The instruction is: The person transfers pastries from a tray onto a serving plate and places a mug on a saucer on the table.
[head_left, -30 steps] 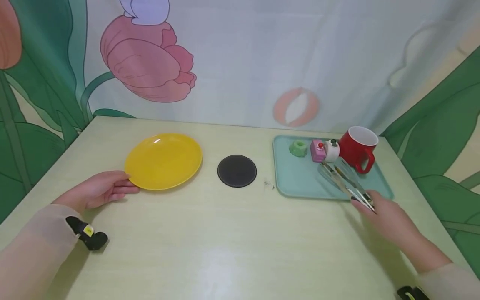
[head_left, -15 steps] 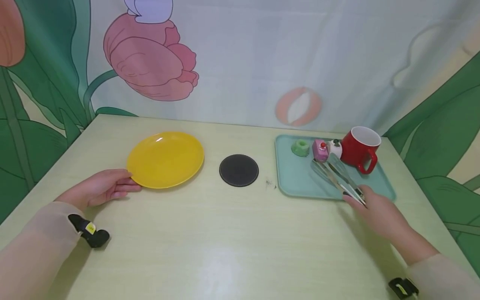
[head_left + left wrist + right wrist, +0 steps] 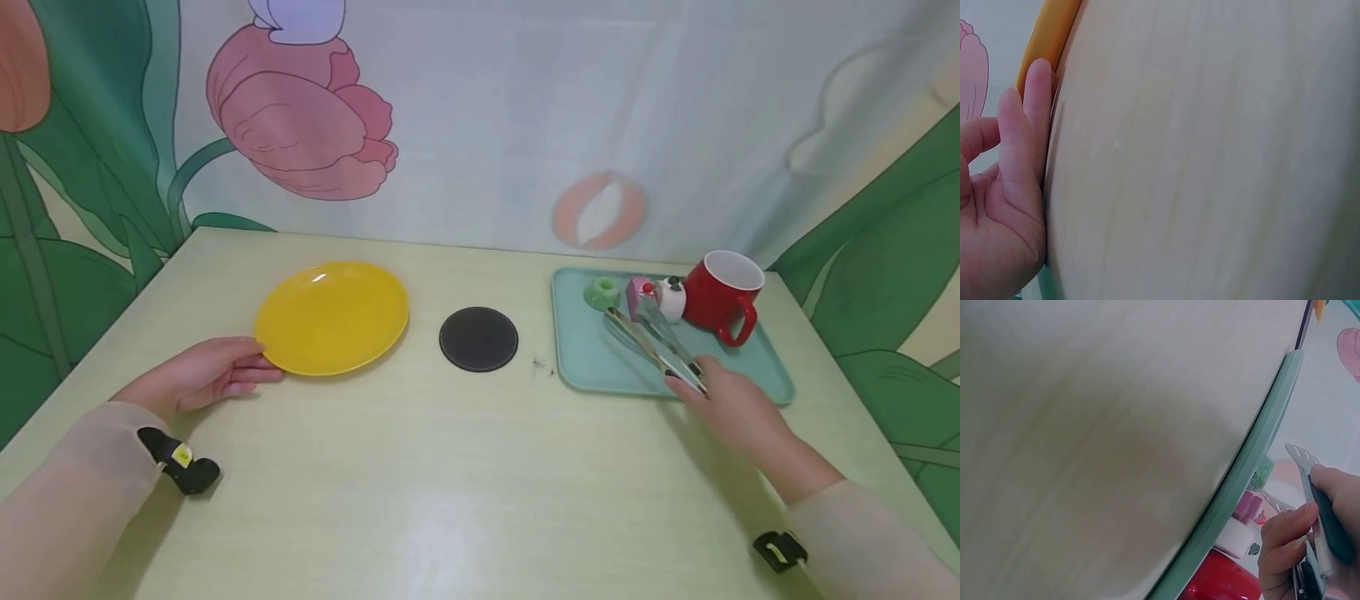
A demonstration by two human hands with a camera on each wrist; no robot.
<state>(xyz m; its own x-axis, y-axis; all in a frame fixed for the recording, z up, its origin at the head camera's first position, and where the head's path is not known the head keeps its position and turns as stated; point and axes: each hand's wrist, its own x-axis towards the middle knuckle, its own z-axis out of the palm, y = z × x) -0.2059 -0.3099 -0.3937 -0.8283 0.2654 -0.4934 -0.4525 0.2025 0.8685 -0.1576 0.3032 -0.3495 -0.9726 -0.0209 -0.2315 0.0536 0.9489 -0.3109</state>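
Observation:
In the head view my left hand point(image 3: 213, 372) grips the left front rim of a yellow plate point(image 3: 333, 317); in the left wrist view its fingers point(image 3: 1017, 140) lie along the plate's edge point(image 3: 1054, 31). My right hand point(image 3: 731, 408) holds metal tongs point(image 3: 660, 342), arms spread, above a light green tray point(image 3: 600, 367). Their tips are near a green ring-shaped cake point(image 3: 602, 292) and overlap a pink cake piece point(image 3: 638, 293). Beside it sits a white cake point(image 3: 671, 300). The right wrist view shows the tongs point(image 3: 1310, 506) between thumb and fingers.
A red mug point(image 3: 720, 296) with a white inside stands at the tray's back right, handle toward me. Between plate and tray lies a round black coaster point(image 3: 478, 339). A printed curtain point(image 3: 465, 125) hangs behind the table's back edge.
My right hand has moved left and slightly away from me with the tongs, whose tips shifted from near the mug toward the green cake. My left hand stays at the plate.

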